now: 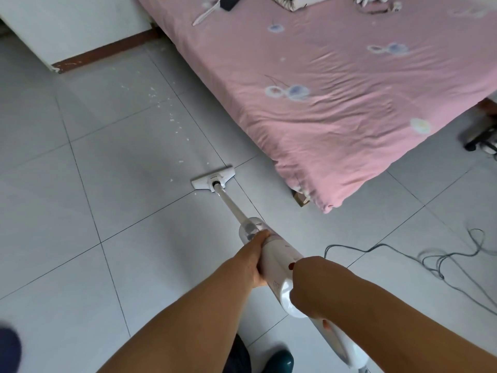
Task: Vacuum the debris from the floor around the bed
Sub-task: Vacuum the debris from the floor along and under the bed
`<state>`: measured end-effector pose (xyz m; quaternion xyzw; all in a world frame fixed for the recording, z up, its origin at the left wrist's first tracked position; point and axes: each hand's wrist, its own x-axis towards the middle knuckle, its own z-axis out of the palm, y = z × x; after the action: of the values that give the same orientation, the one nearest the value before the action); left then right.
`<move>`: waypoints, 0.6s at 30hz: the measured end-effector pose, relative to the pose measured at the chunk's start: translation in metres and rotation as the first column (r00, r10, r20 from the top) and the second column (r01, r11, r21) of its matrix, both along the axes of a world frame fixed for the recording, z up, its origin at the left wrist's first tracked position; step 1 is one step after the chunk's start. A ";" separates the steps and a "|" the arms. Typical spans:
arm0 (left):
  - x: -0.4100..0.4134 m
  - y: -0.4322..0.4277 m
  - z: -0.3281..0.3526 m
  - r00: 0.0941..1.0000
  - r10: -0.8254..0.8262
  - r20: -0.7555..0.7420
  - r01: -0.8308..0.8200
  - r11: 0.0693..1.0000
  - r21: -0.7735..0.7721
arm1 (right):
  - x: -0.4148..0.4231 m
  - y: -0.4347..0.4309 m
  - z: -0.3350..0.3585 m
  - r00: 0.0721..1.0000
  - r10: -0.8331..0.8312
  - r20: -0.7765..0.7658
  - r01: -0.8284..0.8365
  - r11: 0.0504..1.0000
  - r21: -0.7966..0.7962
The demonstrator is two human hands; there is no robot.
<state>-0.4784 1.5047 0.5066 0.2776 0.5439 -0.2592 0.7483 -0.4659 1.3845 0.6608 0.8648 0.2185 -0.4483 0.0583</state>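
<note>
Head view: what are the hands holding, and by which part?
Both hold the white plastic stick vacuum: left hand grips the body just behind the clear dust cup, right hand grips the rear handle.

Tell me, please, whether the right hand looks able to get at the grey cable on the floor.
Probably not yet: the right hand grips the vacuum. Bare floor lies between it and the cable, so letting go and stooping should do.

Glossy plastic vacuum (277, 267), smooth tiled floor (80, 184), wrinkled cloth bedsheet (336, 76).
</note>
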 end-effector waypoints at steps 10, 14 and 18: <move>-0.016 -0.049 -0.005 0.991 0.086 0.103 -0.075 0.992 -0.107 | -0.007 -0.026 0.008 0.986 0.162 -0.050 -0.169 0.940 -0.295; -0.025 -0.059 0.000 0.985 0.128 0.116 -0.112 0.984 -0.138 | -0.011 -0.035 0.016 0.982 0.188 -0.031 -0.189 0.945 -0.266; -0.031 -0.054 0.001 0.987 0.134 0.086 -0.121 0.983 -0.137 | -0.016 -0.030 0.023 0.974 0.215 -0.074 -0.228 0.932 -0.281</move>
<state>-0.5091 1.4504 0.5078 0.2041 0.5061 -0.2325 0.8051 -0.4822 1.3546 0.6837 0.8073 0.2482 -0.4840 0.2290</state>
